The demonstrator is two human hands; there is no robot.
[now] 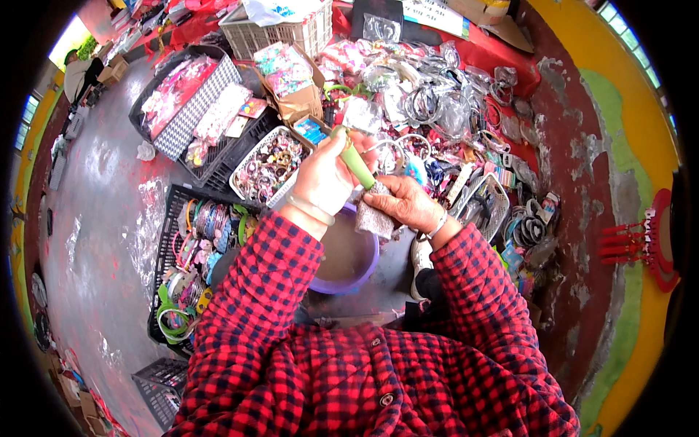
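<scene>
Red-and-black checked jacket [364, 379] fills the view from about four o'clock to eight, its sleeves reaching up toward the centre. From twelve to two o'clock spreads a big pile of plastic-wrapped goods [437, 102]. At eight o'clock sits a black crate [159, 273] of colourful hairbands; at ten, a white basket [251, 195] of small trinkets. Near the centre, just toward six o'clock, a purple basin [336, 288] holds cloudy liquid. Above it, the left hand [322, 175] has its fingers curled around a light-green rod [355, 162], closed to its thickness. The right hand [411, 204] pinches a grey-brown cloth [375, 218] between thumb and fingers. The rod runs between the left thumb and fingers, top toward eleven o'clock, foot toward five, meeting the cloth at the right fingertips; its lower end is hidden.
</scene>
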